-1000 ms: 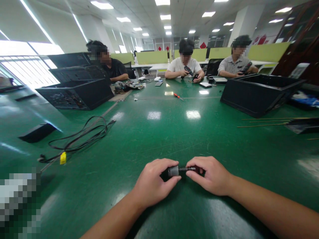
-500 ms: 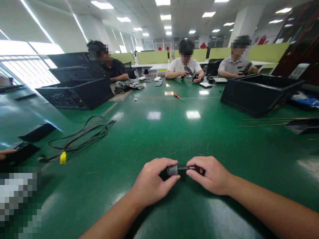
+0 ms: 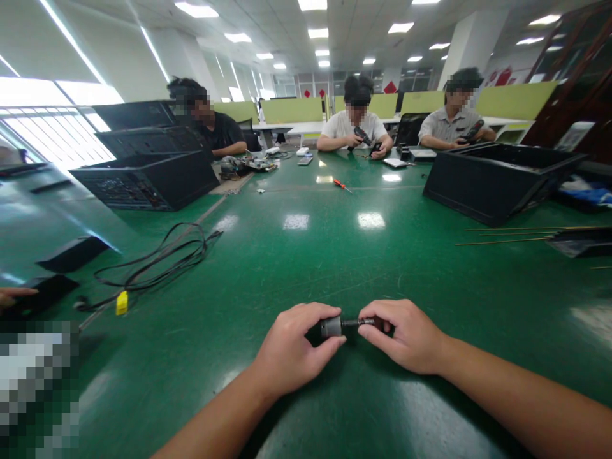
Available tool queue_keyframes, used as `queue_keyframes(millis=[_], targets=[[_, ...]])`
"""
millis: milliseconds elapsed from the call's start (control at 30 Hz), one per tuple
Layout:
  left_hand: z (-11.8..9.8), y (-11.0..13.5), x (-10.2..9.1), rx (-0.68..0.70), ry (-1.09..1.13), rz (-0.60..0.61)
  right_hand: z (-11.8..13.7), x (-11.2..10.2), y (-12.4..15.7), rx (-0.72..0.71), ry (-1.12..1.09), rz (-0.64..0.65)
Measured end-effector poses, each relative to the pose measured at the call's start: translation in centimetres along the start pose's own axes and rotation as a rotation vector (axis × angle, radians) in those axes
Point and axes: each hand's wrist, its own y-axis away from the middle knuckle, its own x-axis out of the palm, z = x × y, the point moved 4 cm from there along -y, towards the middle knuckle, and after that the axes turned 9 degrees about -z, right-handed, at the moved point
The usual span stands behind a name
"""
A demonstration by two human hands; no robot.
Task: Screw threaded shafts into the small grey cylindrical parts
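My left hand [image 3: 301,347] pinches a short grey cylinder [image 3: 331,327] between thumb and fingers. From its right end a thin dark shaft [image 3: 350,323] runs to my right hand [image 3: 401,335]. There my thumb and fingertips close on a ridged, metallic-looking section of the shaft. Both hands hold this one piece level, low over the green tabletop [image 3: 268,268]. Its exact kind I cannot make out, and its right end is partly hidden by my fingers.
A coiled black cable [image 3: 162,258] with a yellow tag [image 3: 122,303] lies left. Black computer cases [image 3: 153,182] stand left and right. An orange screwdriver [image 3: 340,184] lies farther back. Thin rods [image 3: 507,241] lie right. Three people sit across; another person's hand [image 3: 16,294] shows at far left.
My hands and the piece between them look almost unmoved. At the far left, the other person's hand has shifted slightly to the right over a black part.
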Motion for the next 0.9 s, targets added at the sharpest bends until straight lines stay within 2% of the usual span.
queue_keyframes(millis=[900], targets=[[0.26,-0.14,-0.38,0.01,0.003,-0.006,0.13,-0.38,-0.08,0.009,0.001,-0.03]])
